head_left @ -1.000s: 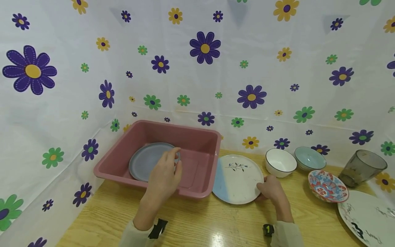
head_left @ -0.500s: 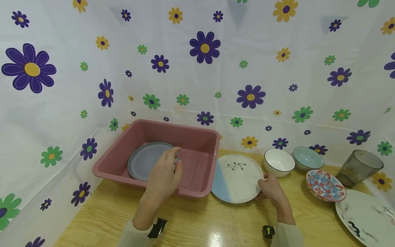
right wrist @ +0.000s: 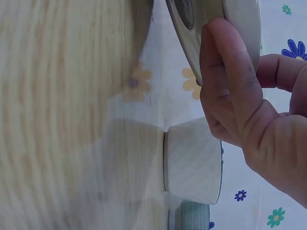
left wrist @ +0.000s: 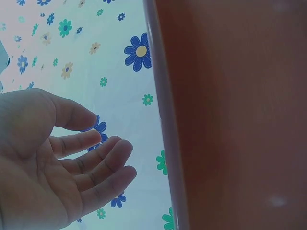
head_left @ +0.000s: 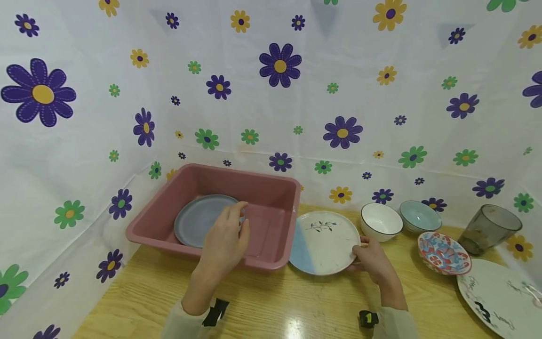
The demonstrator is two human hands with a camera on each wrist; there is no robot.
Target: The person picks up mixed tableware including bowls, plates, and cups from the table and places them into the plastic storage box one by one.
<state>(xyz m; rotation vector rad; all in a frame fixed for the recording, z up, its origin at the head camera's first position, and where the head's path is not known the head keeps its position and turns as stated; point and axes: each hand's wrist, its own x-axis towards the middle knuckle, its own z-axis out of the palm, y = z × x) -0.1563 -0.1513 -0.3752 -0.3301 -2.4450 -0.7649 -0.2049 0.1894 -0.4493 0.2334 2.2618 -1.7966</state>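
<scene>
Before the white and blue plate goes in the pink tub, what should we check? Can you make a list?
1. Right hand grips the white and blue plate by its rim: ok.
2. Plate lifted off the table: ok in the right wrist view.
3. Room in the pink tub beside the grey plate: ok.
4. Left hand, holding nothing, out of the way: not ok, it hovers over the tub.
5. White bowl clear of the plate: ok.
</scene>
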